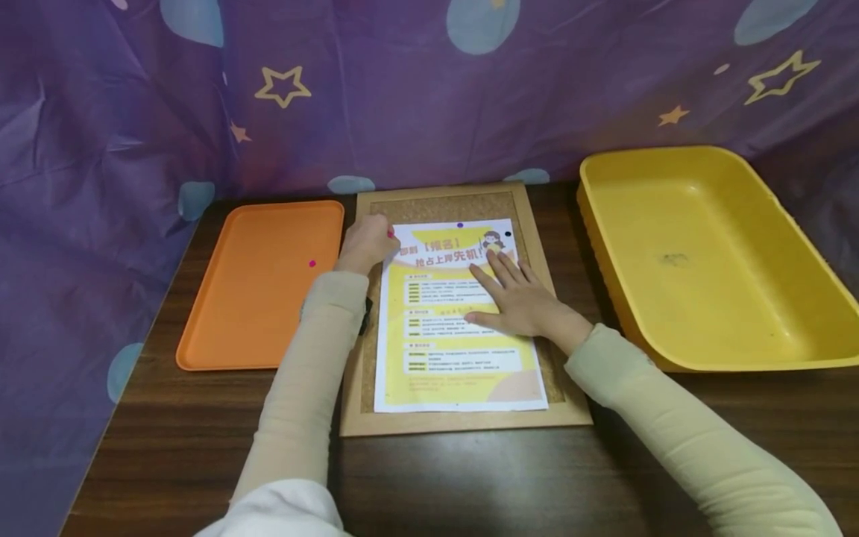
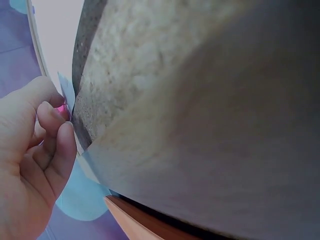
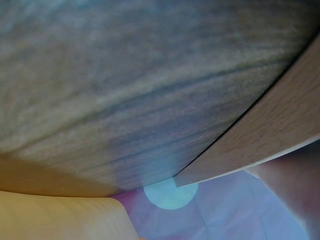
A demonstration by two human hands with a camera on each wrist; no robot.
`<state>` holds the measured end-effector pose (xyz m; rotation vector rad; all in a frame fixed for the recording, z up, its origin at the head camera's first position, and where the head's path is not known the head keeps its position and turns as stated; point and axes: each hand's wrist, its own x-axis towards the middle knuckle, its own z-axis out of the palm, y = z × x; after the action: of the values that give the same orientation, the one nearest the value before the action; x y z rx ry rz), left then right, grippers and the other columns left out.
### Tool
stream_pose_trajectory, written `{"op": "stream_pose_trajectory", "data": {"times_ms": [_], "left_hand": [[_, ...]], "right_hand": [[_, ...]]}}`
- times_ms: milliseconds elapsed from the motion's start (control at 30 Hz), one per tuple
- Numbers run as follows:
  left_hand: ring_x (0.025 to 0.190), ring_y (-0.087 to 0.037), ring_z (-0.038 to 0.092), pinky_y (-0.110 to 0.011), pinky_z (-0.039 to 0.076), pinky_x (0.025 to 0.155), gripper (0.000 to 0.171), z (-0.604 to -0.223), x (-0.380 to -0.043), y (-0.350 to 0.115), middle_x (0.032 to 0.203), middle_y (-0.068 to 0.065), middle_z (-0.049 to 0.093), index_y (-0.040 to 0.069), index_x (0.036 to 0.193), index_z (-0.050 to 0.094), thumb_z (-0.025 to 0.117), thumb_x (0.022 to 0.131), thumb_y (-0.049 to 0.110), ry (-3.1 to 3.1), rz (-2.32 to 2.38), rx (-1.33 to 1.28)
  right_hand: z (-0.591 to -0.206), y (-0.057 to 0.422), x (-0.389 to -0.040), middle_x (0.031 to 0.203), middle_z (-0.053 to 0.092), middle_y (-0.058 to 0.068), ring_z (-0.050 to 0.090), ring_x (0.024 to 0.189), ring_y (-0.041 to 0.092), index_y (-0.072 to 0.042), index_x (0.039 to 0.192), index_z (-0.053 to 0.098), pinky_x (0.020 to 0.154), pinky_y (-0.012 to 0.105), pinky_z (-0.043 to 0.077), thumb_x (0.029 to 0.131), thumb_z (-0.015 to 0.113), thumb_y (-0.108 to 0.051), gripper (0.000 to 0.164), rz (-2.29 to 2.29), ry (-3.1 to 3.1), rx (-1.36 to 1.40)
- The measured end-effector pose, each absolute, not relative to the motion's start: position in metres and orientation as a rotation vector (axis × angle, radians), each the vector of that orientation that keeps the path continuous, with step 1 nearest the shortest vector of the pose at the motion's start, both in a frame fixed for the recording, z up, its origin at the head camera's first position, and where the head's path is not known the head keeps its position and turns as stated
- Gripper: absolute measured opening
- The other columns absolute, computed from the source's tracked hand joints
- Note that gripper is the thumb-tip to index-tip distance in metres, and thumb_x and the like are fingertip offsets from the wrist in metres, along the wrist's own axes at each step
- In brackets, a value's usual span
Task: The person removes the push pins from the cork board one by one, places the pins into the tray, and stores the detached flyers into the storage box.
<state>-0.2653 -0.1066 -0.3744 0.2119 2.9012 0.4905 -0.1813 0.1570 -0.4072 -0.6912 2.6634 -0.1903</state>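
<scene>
Now we are over a cork board (image 1: pixel 463 205) lying flat on the dark wooden table (image 1: pixel 201 447), with one yellow-and-white poster (image 1: pixel 456 328) spread on its cork face. Our right hand (image 1: pixel 520 298) lies palm down on the sheet's right half, fingers straight and slightly fanned, holding nothing; we read that as a weight to keep the paper from sliding. Our left hand (image 1: pixel 365 242) is up at the poster's top left corner, and the left wrist view shows why: thumb and forefinger curl together and pinch a pink pushpin (image 2: pixel 62 108) right at the paper's edge, against the cork.

Let's count the pins (they are tiny, so we go carefully). One purple pin (image 1: pixel 459 224) sits at the top middle of the sheet, one black pin (image 1: pixel 507 233) near its top right corner, both in the paper. A spare pink pin (image 1: pixel 312 263) lies alone on the orange tray (image 1: pixel 262 283), just left of the board and well within the left hand's reach. With the pinched one, that makes four pins.

Containers: one shallow orange tray to the left, one deep yellow bin (image 1: pixel 711 253) to the right, flanking the board. Behind everything hangs a purple starred cloth (image 1: pixel 470 97). The right wrist view gives us only blurred table grain and the board's frame.
</scene>
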Motion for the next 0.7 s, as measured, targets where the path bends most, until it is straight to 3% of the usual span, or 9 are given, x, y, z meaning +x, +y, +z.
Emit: {"op": "stream_pose_trajectory", "data": {"times_ms": [700], "left_hand": [[0.052, -0.011, 0.019, -0.027, 0.024, 0.051, 0.039, -0.3757, -0.2656, -0.1060, 0.051, 0.005, 0.021, 0.015, 0.052, 0.033, 0.055, 0.085, 0.013, 2.936, 0.458, 0.221]], "right_hand": [[-0.4052, 0.1572, -0.1808, 0.160, -0.017, 0.013, -0.013, 0.149, 0.034, -0.022, 0.155, -0.002, 0.119, 0.056, -0.005, 0.090, 0.033, -0.071, 0.088, -0.188, 2.656, -0.698]]}}
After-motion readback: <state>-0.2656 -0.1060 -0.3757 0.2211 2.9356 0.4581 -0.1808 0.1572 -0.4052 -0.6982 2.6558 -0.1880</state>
